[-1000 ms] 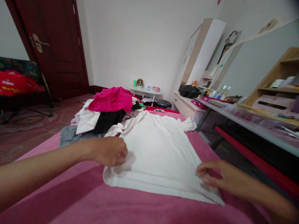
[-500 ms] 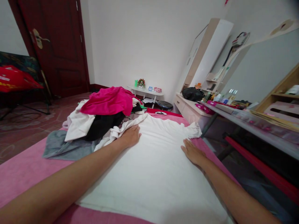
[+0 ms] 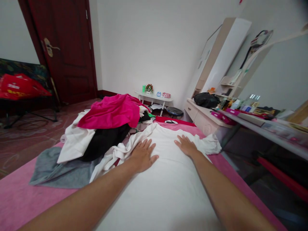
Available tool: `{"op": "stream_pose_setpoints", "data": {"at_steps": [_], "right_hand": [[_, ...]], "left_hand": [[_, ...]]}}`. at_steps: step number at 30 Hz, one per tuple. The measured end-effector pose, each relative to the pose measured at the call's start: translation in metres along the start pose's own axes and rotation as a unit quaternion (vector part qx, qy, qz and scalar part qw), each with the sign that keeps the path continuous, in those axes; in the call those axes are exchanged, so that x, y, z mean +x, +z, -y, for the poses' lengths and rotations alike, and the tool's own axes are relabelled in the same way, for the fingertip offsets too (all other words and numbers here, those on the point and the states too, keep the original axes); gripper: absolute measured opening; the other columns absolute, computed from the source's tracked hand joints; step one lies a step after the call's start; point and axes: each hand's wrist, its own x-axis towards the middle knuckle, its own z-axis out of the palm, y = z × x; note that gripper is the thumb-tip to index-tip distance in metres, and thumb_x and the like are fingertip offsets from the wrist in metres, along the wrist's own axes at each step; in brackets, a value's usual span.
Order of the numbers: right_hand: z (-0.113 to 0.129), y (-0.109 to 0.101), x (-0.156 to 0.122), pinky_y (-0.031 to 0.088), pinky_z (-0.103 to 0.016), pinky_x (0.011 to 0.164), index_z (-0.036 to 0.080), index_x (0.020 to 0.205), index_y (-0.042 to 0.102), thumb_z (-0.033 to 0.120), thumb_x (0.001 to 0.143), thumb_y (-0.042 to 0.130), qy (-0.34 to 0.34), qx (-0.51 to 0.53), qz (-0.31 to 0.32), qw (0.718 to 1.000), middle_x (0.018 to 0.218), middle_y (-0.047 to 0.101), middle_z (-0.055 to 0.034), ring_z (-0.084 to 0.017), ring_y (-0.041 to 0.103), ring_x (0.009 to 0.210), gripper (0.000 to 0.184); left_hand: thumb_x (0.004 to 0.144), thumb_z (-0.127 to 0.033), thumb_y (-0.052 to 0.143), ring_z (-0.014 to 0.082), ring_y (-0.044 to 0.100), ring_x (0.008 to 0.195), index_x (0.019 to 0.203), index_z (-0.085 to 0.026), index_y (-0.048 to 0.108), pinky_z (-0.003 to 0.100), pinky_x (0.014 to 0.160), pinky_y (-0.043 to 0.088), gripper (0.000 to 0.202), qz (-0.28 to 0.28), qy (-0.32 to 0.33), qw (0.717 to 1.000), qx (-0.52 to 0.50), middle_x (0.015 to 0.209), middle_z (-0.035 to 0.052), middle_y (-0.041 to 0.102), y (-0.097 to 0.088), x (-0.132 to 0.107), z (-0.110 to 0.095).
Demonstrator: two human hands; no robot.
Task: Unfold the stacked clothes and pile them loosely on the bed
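A white T-shirt (image 3: 166,179) lies spread on the pink bed cover (image 3: 19,205), its neckline toward the far end. My left hand (image 3: 143,155) rests flat on the upper left of the shirt, fingers spread. Flat near the right shoulder is my right hand (image 3: 186,145), its fingers apart too. The right sleeve (image 3: 211,143) is bunched; the left side of the cloth is crumpled beside my left forearm. Neither hand grips anything.
Left of the shirt is a heap of clothes with a magenta garment (image 3: 113,112) on top and a grey cloth (image 3: 60,170) below. A cluttered desk (image 3: 271,131) stands close on the right. Beyond the bed is a small white table (image 3: 154,96).
My right hand has slid inward and farther up the shirt, and my left fingers have spread. The view has shifted slightly, with the shirt's near hem now out of sight.
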Motion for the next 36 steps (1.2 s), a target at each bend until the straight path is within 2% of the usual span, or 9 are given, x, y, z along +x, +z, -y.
{"op": "stream_pose_setpoints", "data": {"at_steps": [3,7,13,18,21,25,29,33,36], "right_hand": [[-0.002,-0.001,0.022,0.013,-0.063,0.108,0.028,0.15,0.019,0.068,0.09,0.016,0.054,0.004,-0.012,0.998,0.159,0.009,-0.0093,-0.033,0.009,0.144,0.072],[0.014,0.003,0.023,0.01,-0.065,0.107,0.023,0.151,0.017,0.064,0.091,0.012,0.108,0.007,-0.043,0.993,0.159,0.008,-0.0141,-0.034,0.008,0.144,0.073],[0.043,0.017,-0.015,0.011,-0.061,0.11,0.018,0.151,0.02,0.06,0.091,0.015,0.137,0.011,-0.061,0.989,0.158,0.01,-0.0163,-0.035,0.009,0.144,0.073],[0.062,0.023,-0.057,0.012,-0.06,0.11,0.022,0.151,0.02,0.06,0.091,0.013,0.111,0.014,-0.063,0.992,0.159,0.011,-0.0114,-0.033,0.009,0.144,0.072],[0.063,0.024,-0.073,0.014,-0.059,0.11,0.024,0.15,0.023,0.059,0.091,0.014,0.083,0.012,-0.07,0.994,0.159,0.014,-0.0082,-0.032,0.011,0.144,0.07],[0.06,0.022,-0.081,0.015,-0.057,0.111,0.025,0.15,0.026,0.058,0.091,0.016,0.067,0.014,-0.071,0.995,0.159,0.016,-0.0065,-0.032,0.014,0.144,0.068],[0.059,0.019,-0.083,0.016,-0.055,0.111,0.025,0.148,0.029,0.058,0.091,0.018,0.064,0.023,-0.078,0.995,0.158,0.019,-0.006,-0.031,0.017,0.143,0.067],[0.058,0.02,-0.083,0.02,-0.054,0.11,0.025,0.146,0.035,0.056,0.091,0.021,0.059,0.02,-0.095,0.994,0.156,0.024,-0.0065,-0.031,0.021,0.142,0.064],[0.059,0.02,-0.083,0.022,-0.054,0.109,0.025,0.144,0.037,0.055,0.092,0.022,0.058,0.023,-0.103,0.993,0.156,0.026,-0.0068,-0.031,0.023,0.141,0.062]], "left_hand": [[0.094,-0.059,0.024,0.032,0.02,0.143,0.145,-0.018,0.037,0.049,0.113,0.018,0.066,0.005,-0.003,1.0,-0.007,0.155,0.0122,0.026,-0.001,0.001,0.0],[0.094,-0.06,0.023,0.0323,0.019,0.143,0.146,-0.017,0.035,0.048,0.114,0.016,0.069,0.02,-0.004,1.0,-0.015,0.155,0.0133,0.025,-0.005,-0.001,-0.001],[0.094,-0.059,0.025,0.0325,0.017,0.143,0.147,-0.017,0.032,0.049,0.115,0.014,0.069,0.039,-0.017,0.999,-0.024,0.156,0.0122,0.021,-0.011,-0.002,-0.003],[0.094,-0.059,0.023,0.0332,0.013,0.144,0.148,-0.017,0.029,0.05,0.115,0.013,0.069,0.06,-0.027,0.998,-0.021,0.157,0.0129,0.018,-0.017,-0.007,-0.009],[0.094,-0.058,0.024,0.0339,0.008,0.144,0.15,-0.016,0.025,0.052,0.115,0.012,0.069,0.098,-0.015,0.995,-0.02,0.158,0.0145,0.013,-0.026,-0.029,-0.016],[0.095,-0.058,0.024,0.0322,0.006,0.145,0.15,-0.011,0.023,0.049,0.115,0.015,0.072,0.142,0.06,0.987,-0.04,0.157,0.016,0.011,-0.045,-0.083,-0.015],[0.094,-0.047,0.04,0.025,0.038,0.135,0.137,-0.017,0.047,0.034,0.109,0.033,0.053,0.091,0.139,0.985,-0.05,0.148,0.0118,0.038,-0.074,-0.137,0.008],[0.088,-0.031,0.051,0.0232,0.056,0.11,0.118,-0.02,0.056,0.033,0.091,0.046,0.033,-0.063,-0.015,0.997,0.052,0.122,0.0098,0.056,-0.098,-0.166,0.039],[0.083,-0.045,0.055,0.0255,0.061,0.093,0.115,-0.018,0.054,0.034,0.075,0.047,0.042,-0.061,-0.134,0.985,0.094,0.106,0.0104,0.062,-0.102,-0.175,0.057]]}}
